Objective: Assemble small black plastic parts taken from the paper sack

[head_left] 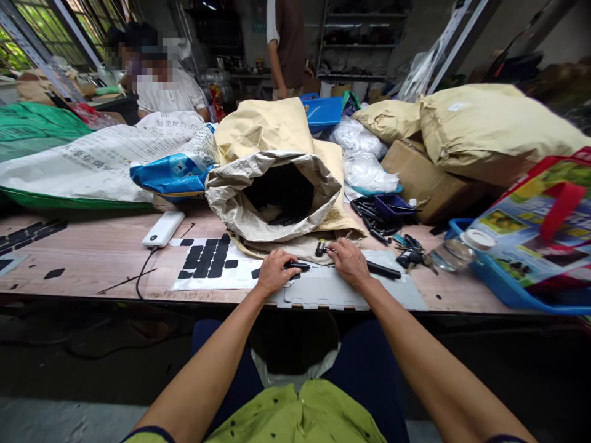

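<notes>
My left hand (276, 271) is closed on a slim black tube-like piece (299, 266), which lies low over a grey board (318, 295) at the table's front edge. Its exact kind is unclear. A small hammer (320, 248) is gripped in my right hand (349, 261); its two-faced head points left, and its black handle (384, 269) comes out on the other side of the hand. Behind both hands, a large beige sack (226, 203) lies with its mouth toward me and dark contents inside. Left of my left hand, black rounded pads (203, 261) sit on a white sheet.
A white power bank (163, 229) with a black cable lies left. Black parts (369, 221), keys (410, 249), a clear jar (452, 255) and a blue basket (512, 289) are right. Full sacks (489, 129) line the back. Two people are beyond the table.
</notes>
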Demonstrator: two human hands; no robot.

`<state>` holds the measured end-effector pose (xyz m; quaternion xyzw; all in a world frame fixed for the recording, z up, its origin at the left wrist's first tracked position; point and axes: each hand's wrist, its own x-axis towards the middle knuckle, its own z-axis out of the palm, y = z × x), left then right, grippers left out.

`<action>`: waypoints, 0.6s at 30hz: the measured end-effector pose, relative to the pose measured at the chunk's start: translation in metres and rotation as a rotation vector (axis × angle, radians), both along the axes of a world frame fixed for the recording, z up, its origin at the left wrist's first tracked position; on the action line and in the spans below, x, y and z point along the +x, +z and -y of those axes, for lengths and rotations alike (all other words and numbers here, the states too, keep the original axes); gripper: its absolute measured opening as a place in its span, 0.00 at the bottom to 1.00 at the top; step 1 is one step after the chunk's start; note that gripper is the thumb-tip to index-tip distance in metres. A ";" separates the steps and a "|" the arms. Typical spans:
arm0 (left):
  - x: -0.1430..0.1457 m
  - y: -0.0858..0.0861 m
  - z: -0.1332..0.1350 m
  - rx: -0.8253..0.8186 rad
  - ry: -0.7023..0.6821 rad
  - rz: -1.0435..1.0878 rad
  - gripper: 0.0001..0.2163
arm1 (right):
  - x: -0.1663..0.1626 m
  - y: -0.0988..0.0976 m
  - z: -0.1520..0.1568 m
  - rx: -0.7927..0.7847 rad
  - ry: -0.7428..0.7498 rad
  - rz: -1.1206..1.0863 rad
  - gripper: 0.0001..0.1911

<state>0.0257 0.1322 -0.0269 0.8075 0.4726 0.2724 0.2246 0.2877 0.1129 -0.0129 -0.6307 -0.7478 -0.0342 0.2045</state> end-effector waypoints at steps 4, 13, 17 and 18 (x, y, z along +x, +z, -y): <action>0.000 0.001 0.001 0.001 0.002 0.001 0.08 | 0.000 -0.015 0.000 0.072 -0.053 -0.024 0.11; 0.001 0.002 0.000 0.007 0.000 -0.022 0.08 | -0.005 -0.013 0.002 0.044 -0.104 -0.012 0.10; 0.002 0.016 0.020 0.033 -0.029 0.070 0.06 | -0.007 -0.014 0.002 0.041 -0.121 -0.003 0.09; 0.002 0.021 0.032 0.043 -0.052 0.109 0.06 | -0.007 -0.014 0.003 0.041 -0.120 -0.001 0.09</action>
